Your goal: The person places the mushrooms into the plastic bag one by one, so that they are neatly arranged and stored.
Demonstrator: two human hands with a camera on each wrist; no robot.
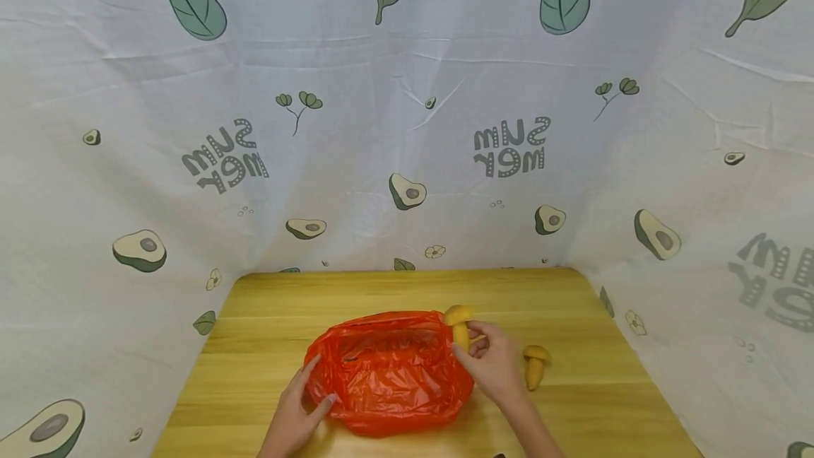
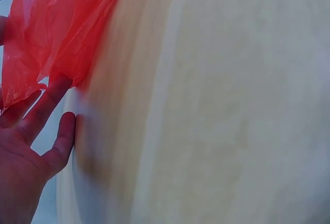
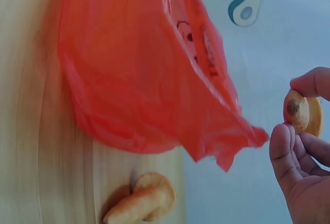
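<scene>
A red plastic bag [image 1: 394,380] stands on the wooden table with its mouth spread open. My right hand [image 1: 494,362] pinches a yellow mushroom [image 1: 461,327] by its stem at the bag's right rim, cap up. In the right wrist view, that mushroom [image 3: 297,108] shows its stem end between thumb and fingers. At the bag's left side my left hand [image 1: 297,401] has its fingers spread. The left wrist view shows its fairly straight fingers [image 2: 49,103] touching the red plastic, the thumb apart from it. A second yellow mushroom [image 1: 535,367] lies right of my right hand.
The wooden table [image 1: 267,316] reaches back to a white cloth [image 1: 350,126] printed with leaves and avocados, which also hangs along both sides. Dark printing shows on the bag in the right wrist view.
</scene>
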